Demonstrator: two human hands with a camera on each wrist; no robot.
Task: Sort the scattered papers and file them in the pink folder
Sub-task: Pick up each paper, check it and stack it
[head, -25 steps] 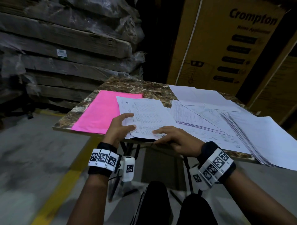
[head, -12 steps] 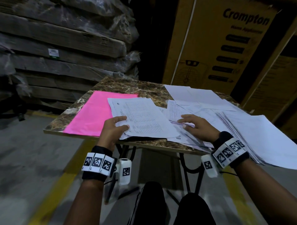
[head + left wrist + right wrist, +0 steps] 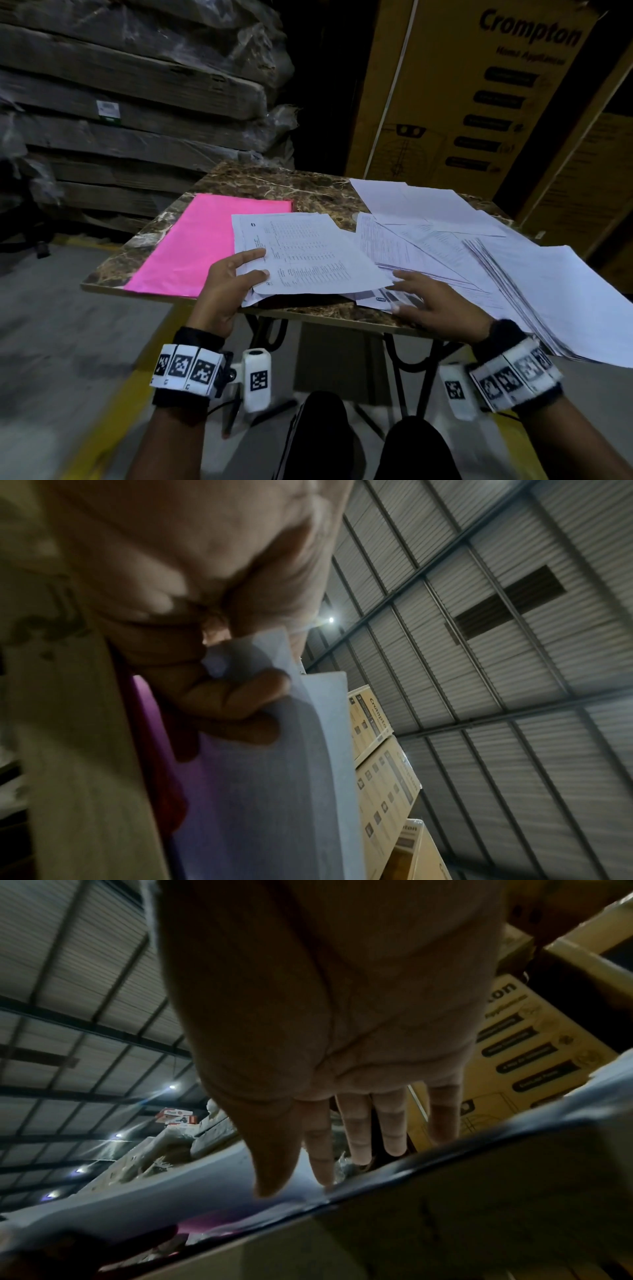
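Observation:
The pink folder (image 3: 205,246) lies shut on the left half of the marble table (image 3: 291,186). A small stack of printed papers (image 3: 308,253) overlaps its right edge. My left hand (image 3: 233,281) pinches that stack's near left corner, thumb on top; in the left wrist view its fingers (image 3: 236,696) curl under the papers (image 3: 274,777). My right hand (image 3: 435,301) lies flat with straight fingers on a printed sheet (image 3: 383,298) by the table's front edge. In the right wrist view the fingers (image 3: 356,1134) are spread and straight. More scattered sheets (image 3: 445,240) cover the table's right half.
A thick fanned pile of paper (image 3: 561,301) overhangs the table's right front edge. Tall yellow cartons (image 3: 479,96) stand behind the table, wrapped stacked boards (image 3: 137,102) at the back left. My knees (image 3: 342,438) sit below the front edge, by the table's black legs.
My right hand has pulled back from the middle sheets toward the front edge and now lies on a lower printed sheet. My left hand keeps its hold on the stack's corner.

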